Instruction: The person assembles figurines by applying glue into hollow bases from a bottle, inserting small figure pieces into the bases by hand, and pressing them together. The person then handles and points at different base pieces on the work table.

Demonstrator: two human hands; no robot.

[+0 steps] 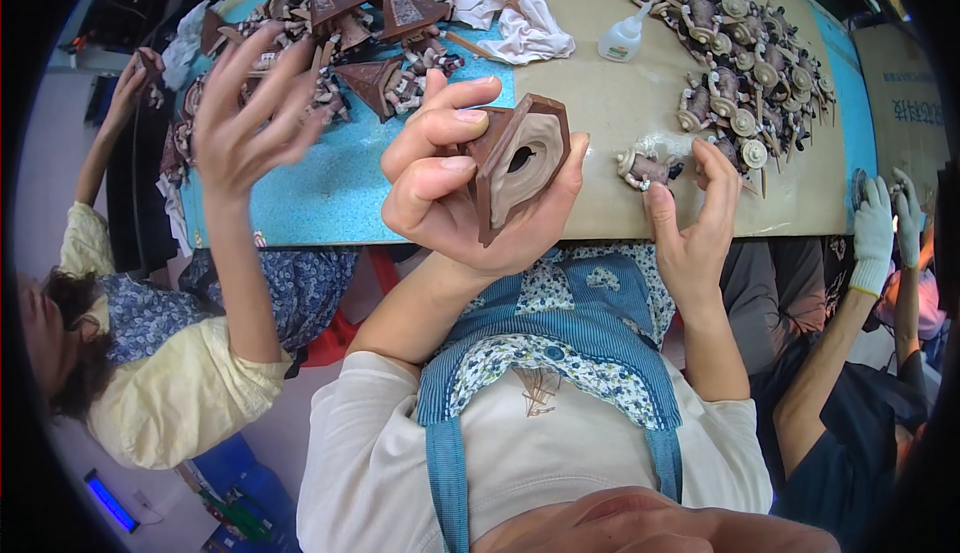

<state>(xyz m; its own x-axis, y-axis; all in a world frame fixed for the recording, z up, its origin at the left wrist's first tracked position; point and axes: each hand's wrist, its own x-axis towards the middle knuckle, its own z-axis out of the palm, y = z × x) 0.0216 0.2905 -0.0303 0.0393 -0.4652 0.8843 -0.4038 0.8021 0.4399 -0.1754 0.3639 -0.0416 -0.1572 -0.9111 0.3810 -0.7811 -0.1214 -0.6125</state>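
Observation:
My left hand is raised above the table's near edge, its fingers wrapped round a brown faceted roof-shaped piece. The piece's underside is tan, with a small dark hole in the middle. On the cardboard-covered tabletop lies a small figurine with a pale round end, a brown body and dark feet. My right hand is beside it, thumb and index finger apart on either side of its right end. The thumb tip is at the figurine's near edge; whether it presses on it I cannot tell.
Several brown roof-shaped pieces and figurines pile up at the far left. A white cloth and a white squeeze bottle lie behind my hands. More figurines cluster right. A co-worker's hand is at left, gloved hands at right.

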